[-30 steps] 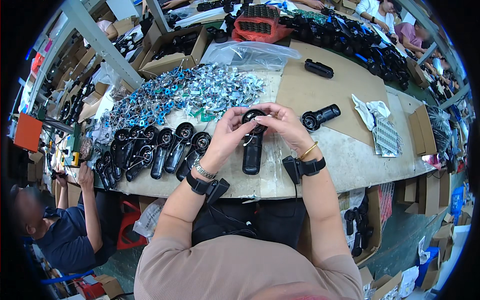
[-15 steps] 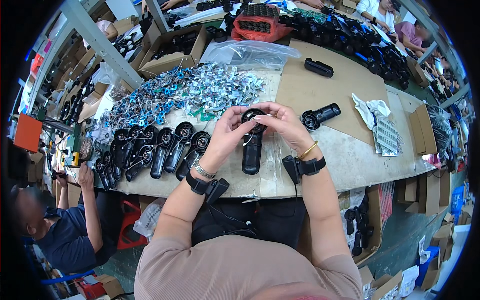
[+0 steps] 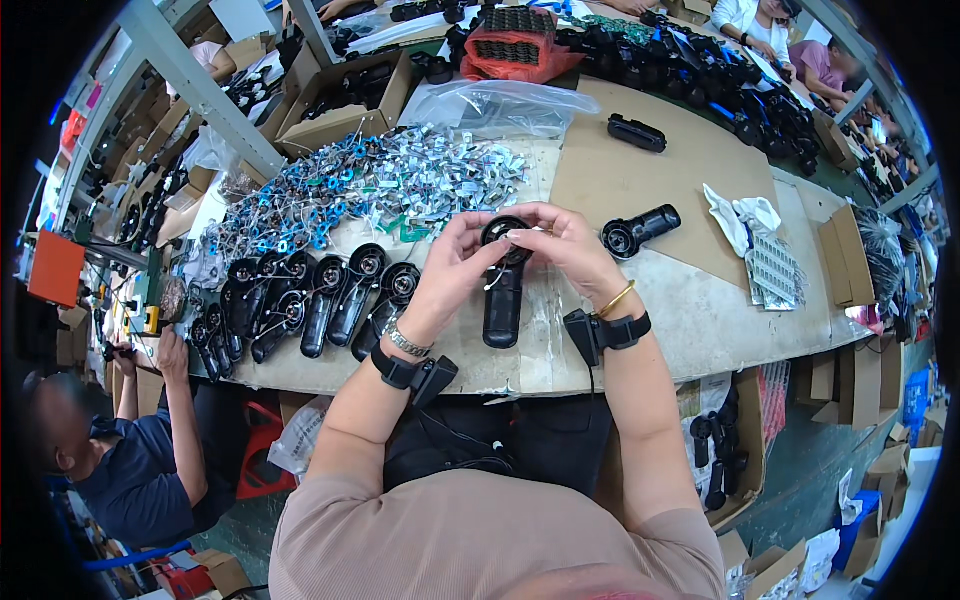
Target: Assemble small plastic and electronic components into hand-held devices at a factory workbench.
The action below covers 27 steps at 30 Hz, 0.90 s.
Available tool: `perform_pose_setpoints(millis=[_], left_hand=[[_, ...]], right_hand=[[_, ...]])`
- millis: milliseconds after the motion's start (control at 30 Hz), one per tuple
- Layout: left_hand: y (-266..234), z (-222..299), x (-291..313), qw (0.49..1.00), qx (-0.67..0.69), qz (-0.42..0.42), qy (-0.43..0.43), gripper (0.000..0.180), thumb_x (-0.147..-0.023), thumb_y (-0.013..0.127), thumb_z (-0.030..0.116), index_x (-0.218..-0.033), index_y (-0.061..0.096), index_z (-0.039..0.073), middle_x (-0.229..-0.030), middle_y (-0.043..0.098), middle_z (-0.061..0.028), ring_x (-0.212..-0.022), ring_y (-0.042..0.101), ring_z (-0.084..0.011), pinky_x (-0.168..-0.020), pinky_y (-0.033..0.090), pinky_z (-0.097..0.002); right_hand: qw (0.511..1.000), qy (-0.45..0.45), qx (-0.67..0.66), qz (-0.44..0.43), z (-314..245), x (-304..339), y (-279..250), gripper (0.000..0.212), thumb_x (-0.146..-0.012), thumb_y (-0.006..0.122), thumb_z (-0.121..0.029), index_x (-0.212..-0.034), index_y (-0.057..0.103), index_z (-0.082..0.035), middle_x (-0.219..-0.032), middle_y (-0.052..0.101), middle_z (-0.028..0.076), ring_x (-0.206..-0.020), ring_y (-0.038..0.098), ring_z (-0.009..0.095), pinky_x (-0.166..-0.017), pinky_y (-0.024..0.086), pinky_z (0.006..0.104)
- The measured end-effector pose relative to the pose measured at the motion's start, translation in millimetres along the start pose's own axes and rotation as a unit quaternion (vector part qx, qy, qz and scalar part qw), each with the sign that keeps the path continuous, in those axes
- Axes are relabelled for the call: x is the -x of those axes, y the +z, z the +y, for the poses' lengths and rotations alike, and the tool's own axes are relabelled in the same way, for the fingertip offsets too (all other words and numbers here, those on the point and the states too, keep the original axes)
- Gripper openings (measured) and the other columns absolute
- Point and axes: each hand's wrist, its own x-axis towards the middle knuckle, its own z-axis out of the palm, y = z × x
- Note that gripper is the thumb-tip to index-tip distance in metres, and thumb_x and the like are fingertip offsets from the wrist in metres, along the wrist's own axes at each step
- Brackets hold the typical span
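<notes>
Between my hands is a black plastic handheld-fan shell [image 3: 503, 305], its round head up and its handle pointing toward me. My left hand [image 3: 462, 252] grips the left side of the head, thumb pressed into its round opening. On the other side my right hand [image 3: 565, 248] holds the rim, its thumb also over the opening. A small white bit shows at the thumb tips; what it is I cannot make out. To the left stands a row of similar shells [image 3: 327, 300] with white wires. Another black shell [image 3: 642, 232] lies right of my hands.
Behind my left hand spreads a heap of small circuit boards and blue-ringed motors with wires [image 3: 400, 180]. A cardboard sheet [image 3: 680, 180] carries a black part [image 3: 637, 133]. White gloves [image 3: 740, 218] and a silvery sheet [image 3: 775, 272] lie right. A co-worker [image 3: 130, 470] sits at left.
</notes>
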Motion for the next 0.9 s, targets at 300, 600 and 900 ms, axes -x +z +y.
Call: perform_pose_setpoints(millis=[300, 600, 900], left_hand=[[1.8, 2.5, 1.6, 1.0, -0.011, 0.002, -0.002, 0.034, -0.097, 0.066, 0.007, -0.128, 0.053, 0.0, -0.115, 0.067, -0.0067, -0.105, 0.062, -0.0107, -0.094, 0.048, -0.0265], [0.3, 1.1, 1.5, 1.0, -0.012, -0.003, 0.003, 0.035, -0.097, 0.066, 0.008, -0.128, 0.053, 0.0, -0.115, 0.067, -0.0069, -0.105, 0.062, -0.0106, -0.094, 0.048, -0.0265], [0.5, 1.1, 1.2, 1.0, -0.004, -0.004, 0.0, 0.035, -0.097, 0.066, 0.008, -0.129, 0.053, 0.0, -0.116, 0.067, -0.0068, -0.105, 0.062, -0.0108, -0.094, 0.047, -0.0269]], right_hand=[[1.0, 0.005, 0.002, 0.0, 1.4, -1.1, -0.7, 0.033, -0.096, 0.068, -0.016, -0.128, 0.065, -0.006, -0.108, 0.069, 0.0, -0.093, 0.064, 0.006, -0.077, 0.053, 0.0211], [1.0, 0.007, -0.01, -0.004, 0.7, -0.7, -0.1, 0.034, -0.096, 0.068, -0.016, -0.128, 0.065, -0.006, -0.108, 0.069, 0.0, -0.092, 0.064, 0.005, -0.077, 0.052, 0.0209], [1.0, 0.004, -0.002, -0.004, -0.7, -0.2, -0.4, 0.035, -0.096, 0.069, -0.018, -0.129, 0.065, -0.006, -0.107, 0.069, 0.0, -0.094, 0.064, 0.006, -0.076, 0.053, 0.0211]])
